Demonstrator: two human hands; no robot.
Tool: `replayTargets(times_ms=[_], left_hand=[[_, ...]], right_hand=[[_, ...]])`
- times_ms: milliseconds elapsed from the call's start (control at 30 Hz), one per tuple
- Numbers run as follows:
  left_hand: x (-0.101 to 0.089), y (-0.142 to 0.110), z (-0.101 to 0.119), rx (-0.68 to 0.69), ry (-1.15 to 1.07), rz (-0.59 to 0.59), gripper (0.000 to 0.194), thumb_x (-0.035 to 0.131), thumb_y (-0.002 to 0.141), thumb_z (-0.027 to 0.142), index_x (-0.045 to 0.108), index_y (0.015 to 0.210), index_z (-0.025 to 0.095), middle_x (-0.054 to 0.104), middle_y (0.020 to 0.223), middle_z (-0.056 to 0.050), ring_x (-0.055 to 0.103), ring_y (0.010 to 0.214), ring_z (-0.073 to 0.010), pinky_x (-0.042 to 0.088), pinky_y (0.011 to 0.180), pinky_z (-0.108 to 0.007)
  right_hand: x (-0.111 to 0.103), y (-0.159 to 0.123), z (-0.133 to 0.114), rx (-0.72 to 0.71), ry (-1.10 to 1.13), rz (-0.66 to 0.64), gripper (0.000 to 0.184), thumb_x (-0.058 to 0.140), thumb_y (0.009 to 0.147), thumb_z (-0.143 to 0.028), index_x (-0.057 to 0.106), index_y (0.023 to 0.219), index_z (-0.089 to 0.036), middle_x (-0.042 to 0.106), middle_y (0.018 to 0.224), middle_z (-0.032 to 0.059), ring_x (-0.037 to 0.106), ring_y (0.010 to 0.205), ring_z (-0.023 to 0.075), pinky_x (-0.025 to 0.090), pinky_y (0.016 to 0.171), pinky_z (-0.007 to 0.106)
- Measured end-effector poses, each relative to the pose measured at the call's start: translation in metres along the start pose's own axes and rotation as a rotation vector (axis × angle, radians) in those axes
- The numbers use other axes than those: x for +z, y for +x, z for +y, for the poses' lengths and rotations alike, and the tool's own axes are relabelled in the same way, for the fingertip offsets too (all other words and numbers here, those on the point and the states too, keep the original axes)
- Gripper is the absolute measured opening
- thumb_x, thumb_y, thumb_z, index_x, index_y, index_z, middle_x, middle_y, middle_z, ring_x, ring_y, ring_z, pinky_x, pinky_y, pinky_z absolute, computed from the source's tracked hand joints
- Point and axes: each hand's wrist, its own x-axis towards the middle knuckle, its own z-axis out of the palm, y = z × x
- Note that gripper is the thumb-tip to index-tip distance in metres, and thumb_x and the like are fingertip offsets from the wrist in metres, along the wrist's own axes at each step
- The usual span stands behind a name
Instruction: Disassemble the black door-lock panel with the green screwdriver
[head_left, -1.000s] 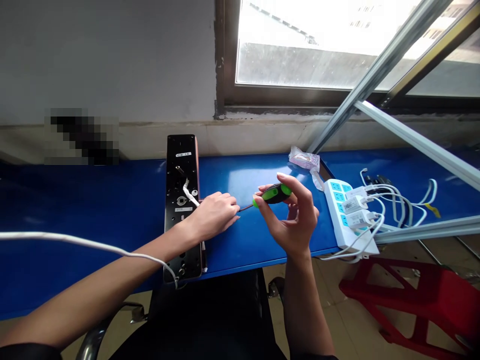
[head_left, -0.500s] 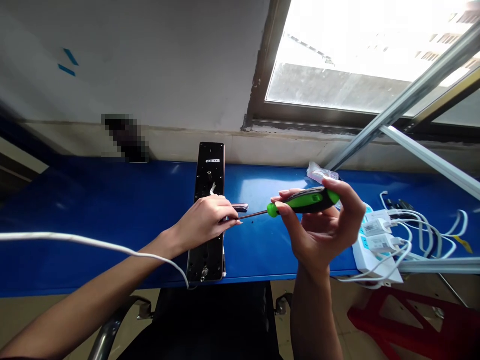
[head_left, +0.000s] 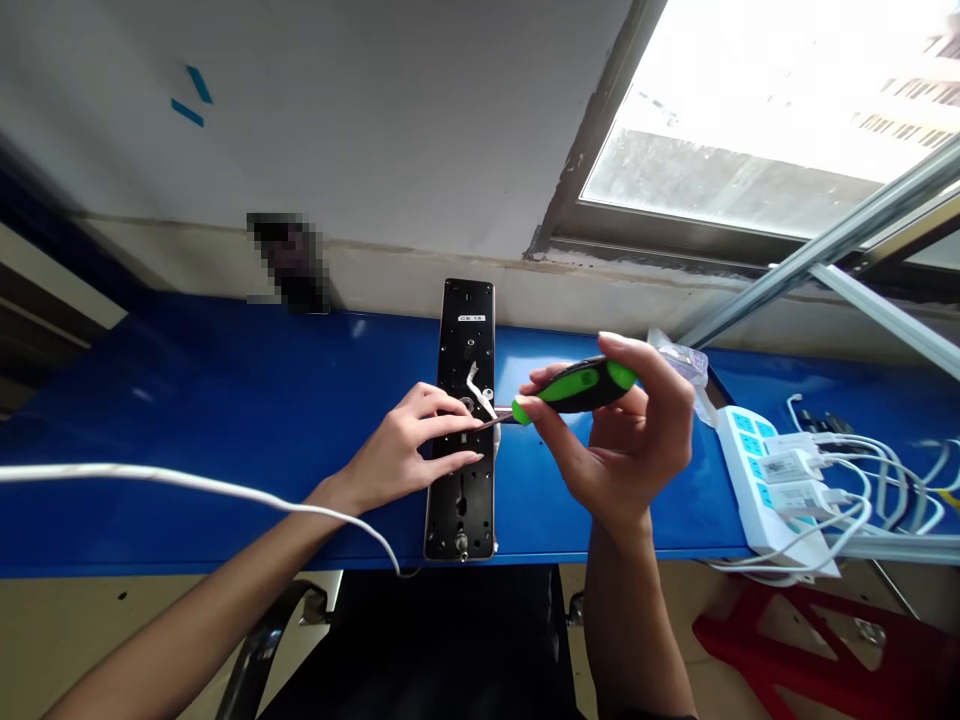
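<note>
A long black lock panel (head_left: 466, 330) lies lengthwise on the blue table (head_left: 187, 430), with a white wire (head_left: 475, 386) curling from its middle. My left hand (head_left: 409, 447) rests on the panel, its fingers pinched around the tip of a screwdriver shaft. My right hand (head_left: 626, 440) is wrapped round the green and black screwdriver (head_left: 571, 385), held level just right of the panel, its tip pointing left at the panel's middle.
A white power strip (head_left: 757, 470) with plugged chargers and white cables sits at the right. A small plastic bag (head_left: 686, 365) lies behind my right hand. A white cable (head_left: 187, 485) crosses my left arm. Metal rails slant at the right; a red stool (head_left: 825, 640) stands below.
The view has swung left, so the panel now sits mid-frame. My right hand has brought the screwdriver left to the panel. My left hand stays at the tip, now over the panel.
</note>
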Motion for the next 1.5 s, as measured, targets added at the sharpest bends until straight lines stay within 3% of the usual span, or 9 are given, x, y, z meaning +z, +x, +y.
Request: replayTargets(times_ms=[200,400,700,900,1067,1167,1267,1367,1500], left_hand=[[-0.004,-0.009,-0.016,0.082,0.058,-0.089,0.04,0.081,0.091,0.035,0.07,0.129,0.029,0.056,0.144,-0.011,0.048,0.135,-0.0323,0.047,0.113,-0.055],[0.005,0.0,-0.016,0.165,0.139,-0.096,0.032,0.077,0.093,0.036,0.071,0.123,0.027,0.052,0.148,-0.013,0.042,0.143,-0.0384,0.043,0.115,-0.061],[0.012,-0.008,-0.031,0.208,0.137,-0.038,0.036,0.078,0.092,0.034,0.069,0.127,0.026,0.049,0.151,-0.014,0.041,0.146,-0.0379,0.043,0.117,-0.062],[0.018,-0.017,-0.029,0.111,0.127,0.032,0.034,0.074,0.093,0.024,0.071,0.127,0.027,0.045,0.156,-0.011,0.034,0.152,-0.0384,0.037,0.122,-0.066],[0.024,-0.018,-0.025,0.058,0.074,0.054,0.033,0.071,0.094,0.021,0.071,0.126,0.027,0.042,0.161,-0.009,0.033,0.155,-0.0375,0.034,0.125,-0.066],[0.025,-0.018,-0.023,0.03,0.063,0.043,0.032,0.069,0.095,0.022,0.071,0.126,0.027,0.039,0.164,-0.008,0.032,0.156,-0.0372,0.033,0.126,-0.065],[0.026,-0.018,-0.022,0.008,0.049,0.038,0.031,0.068,0.095,0.022,0.072,0.125,0.027,0.041,0.163,-0.008,0.032,0.156,-0.0364,0.033,0.127,-0.064],[0.026,-0.018,-0.023,0.018,0.051,0.043,0.031,0.068,0.095,0.021,0.072,0.125,0.026,0.043,0.161,-0.009,0.033,0.156,-0.0359,0.033,0.127,-0.064],[0.024,-0.016,-0.026,0.041,0.076,0.032,0.032,0.067,0.096,0.02,0.072,0.127,0.026,0.046,0.159,-0.01,0.036,0.155,-0.0346,0.036,0.125,-0.062]], right_hand=[[0.009,0.002,-0.009,0.022,-0.093,-0.172,0.076,0.085,0.078,-0.003,0.059,0.145,-0.028,0.079,0.108,0.0022,0.08,0.088,0.0209,0.072,0.078,0.036],[0.008,-0.003,-0.012,0.026,-0.193,-0.188,0.07,0.081,0.082,-0.005,0.06,0.144,-0.03,0.078,0.121,0.0028,0.08,0.091,0.0184,0.071,0.077,0.033],[0.007,-0.013,-0.005,-0.1,-0.292,-0.193,0.072,0.086,0.082,-0.013,0.059,0.146,-0.031,0.077,0.099,0.0029,0.073,0.075,0.0166,0.064,0.06,0.031],[-0.003,-0.011,-0.014,0.067,-0.127,-0.183,0.046,0.05,0.103,-0.014,0.063,0.144,-0.027,0.068,0.143,0.0101,0.073,0.119,0.0289,0.066,0.092,0.052],[-0.011,-0.009,-0.015,-0.025,-0.211,-0.081,0.052,0.088,0.079,-0.014,0.076,0.127,-0.032,0.076,0.106,0.0041,0.075,0.089,0.0205,0.067,0.071,0.036],[-0.012,-0.009,-0.017,-0.009,-0.246,-0.109,0.038,0.076,0.093,-0.03,0.073,0.131,-0.03,0.073,0.114,0.0074,0.075,0.097,0.0223,0.067,0.076,0.039],[-0.009,-0.009,-0.02,0.049,-0.148,-0.146,0.041,0.053,0.103,-0.015,0.068,0.14,-0.025,0.073,0.132,0.0105,0.074,0.115,0.028,0.066,0.091,0.049],[-0.007,-0.01,-0.017,0.005,-0.102,-0.098,0.045,0.068,0.092,-0.008,0.073,0.132,-0.027,0.079,0.119,0.0075,0.078,0.101,0.0267,0.068,0.08,0.046],[-0.011,-0.012,-0.008,-0.057,-0.242,0.003,0.035,0.084,0.086,-0.036,0.079,0.121,-0.032,0.073,0.097,0.0049,0.072,0.081,0.0193,0.062,0.061,0.035]])
